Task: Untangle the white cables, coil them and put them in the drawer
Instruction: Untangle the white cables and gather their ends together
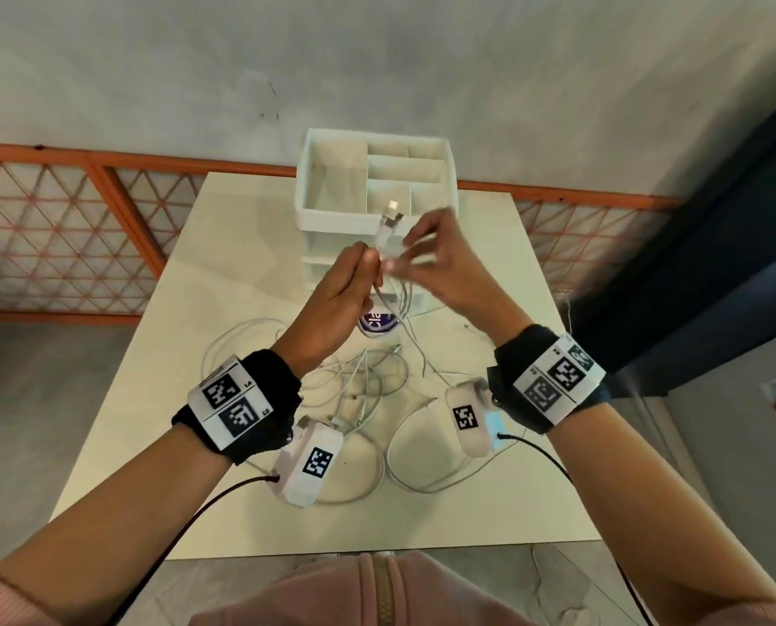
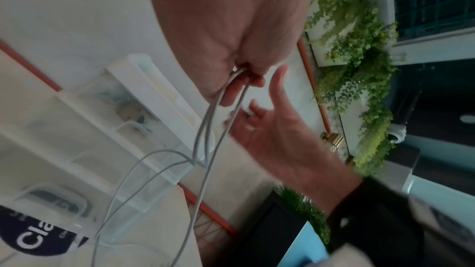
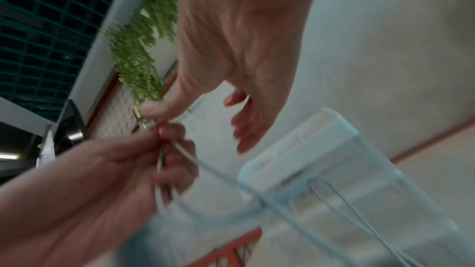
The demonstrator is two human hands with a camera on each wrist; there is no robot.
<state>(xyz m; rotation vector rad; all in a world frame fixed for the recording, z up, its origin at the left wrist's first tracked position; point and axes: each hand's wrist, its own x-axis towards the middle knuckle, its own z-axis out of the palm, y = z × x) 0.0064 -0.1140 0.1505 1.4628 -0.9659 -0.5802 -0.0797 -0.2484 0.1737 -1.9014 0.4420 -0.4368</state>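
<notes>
Overhead, thin round white cable between both hands.

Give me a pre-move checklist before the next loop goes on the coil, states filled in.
1. Left hand holds the white cable: ok, strands run from its closed fingers.
2. Right hand pinches the cable: ok, though blurred.
3. Connector end free above the hands: ok.
4. Trailing strand clear of the cable pile on the table: not ok, it runs down into the tangle.
5. Drawer unit has a drawer open to take the coil: cannot tell.
</notes>
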